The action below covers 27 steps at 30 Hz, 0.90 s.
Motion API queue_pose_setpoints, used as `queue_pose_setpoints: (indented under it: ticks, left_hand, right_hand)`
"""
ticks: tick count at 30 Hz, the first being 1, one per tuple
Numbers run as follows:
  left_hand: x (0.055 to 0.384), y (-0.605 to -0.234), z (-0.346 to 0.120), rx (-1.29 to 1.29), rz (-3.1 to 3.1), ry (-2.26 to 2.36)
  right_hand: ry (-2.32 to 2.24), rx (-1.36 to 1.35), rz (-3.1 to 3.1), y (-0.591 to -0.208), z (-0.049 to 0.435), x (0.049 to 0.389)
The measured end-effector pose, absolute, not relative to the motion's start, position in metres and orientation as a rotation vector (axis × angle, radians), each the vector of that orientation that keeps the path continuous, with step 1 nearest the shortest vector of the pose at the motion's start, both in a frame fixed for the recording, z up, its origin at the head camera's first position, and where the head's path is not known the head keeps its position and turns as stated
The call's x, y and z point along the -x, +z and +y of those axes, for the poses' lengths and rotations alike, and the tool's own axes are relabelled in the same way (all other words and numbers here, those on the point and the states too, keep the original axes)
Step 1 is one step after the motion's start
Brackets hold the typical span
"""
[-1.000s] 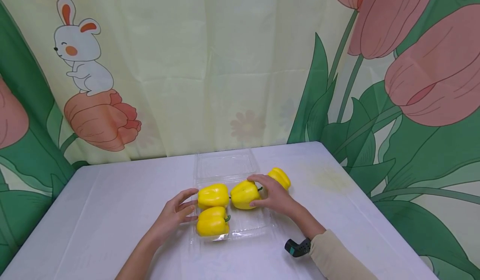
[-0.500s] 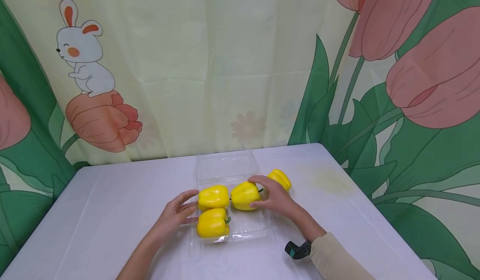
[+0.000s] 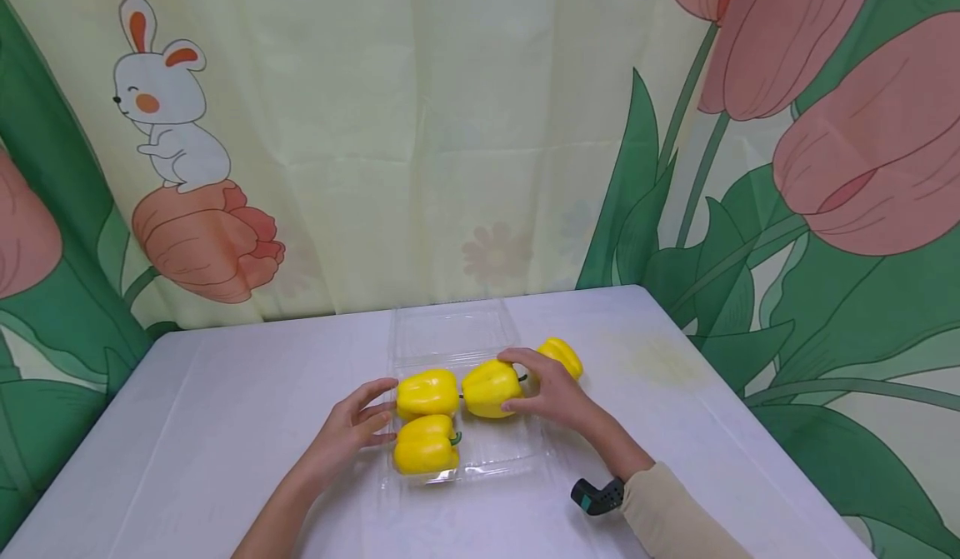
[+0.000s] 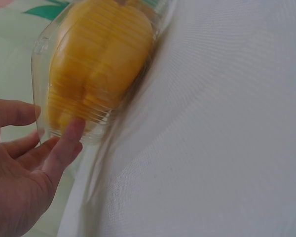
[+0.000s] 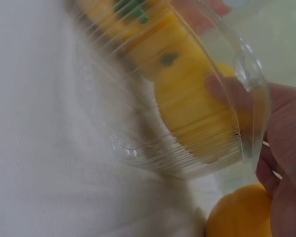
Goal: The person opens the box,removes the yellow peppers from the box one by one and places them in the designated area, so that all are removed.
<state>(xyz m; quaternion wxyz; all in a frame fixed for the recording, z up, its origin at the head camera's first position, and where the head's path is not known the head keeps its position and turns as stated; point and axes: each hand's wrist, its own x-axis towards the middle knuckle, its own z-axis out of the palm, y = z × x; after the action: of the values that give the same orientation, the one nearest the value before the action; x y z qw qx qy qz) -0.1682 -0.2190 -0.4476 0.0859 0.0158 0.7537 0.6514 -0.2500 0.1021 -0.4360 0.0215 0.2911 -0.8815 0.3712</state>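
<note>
A clear plastic clamshell box (image 3: 498, 451) lies on the table with its lid (image 3: 453, 330) folded back. Inside it, two yellow bell peppers sit at the left: a rear one (image 3: 426, 392) and a front one (image 3: 423, 452). A third bell pepper (image 3: 486, 388) lies at the rear right, its stem toward my right hand (image 3: 555, 394). That hand holds it between thumb and fingers, the thumb reaching inside the box wall (image 5: 246, 74). My left hand (image 3: 343, 430) touches the box's left side with spread fingers; a pepper (image 4: 98, 59) shows through the plastic.
Another yellow bell pepper (image 3: 564, 356) lies on the table outside the box, partly behind the right hand. A white cloth (image 3: 247, 426) covers the table. A printed curtain (image 3: 480, 126) hangs at its back edge. A black device (image 3: 597, 496) sits at the right wrist.
The view shifts very slightly. Both hands and the bell peppers keep almost the same places; the right hand shifts only a little.
</note>
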Motion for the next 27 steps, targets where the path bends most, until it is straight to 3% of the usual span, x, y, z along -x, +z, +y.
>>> queue_pose_setpoints:
  ticks: [27]
  left_hand:
    - [0.1680,-0.4456,-0.2175,-0.034,2.279,1.911]
  right_hand:
    - [1.364,-0.895,-2.660,-0.4337,0.1109,0.2521]
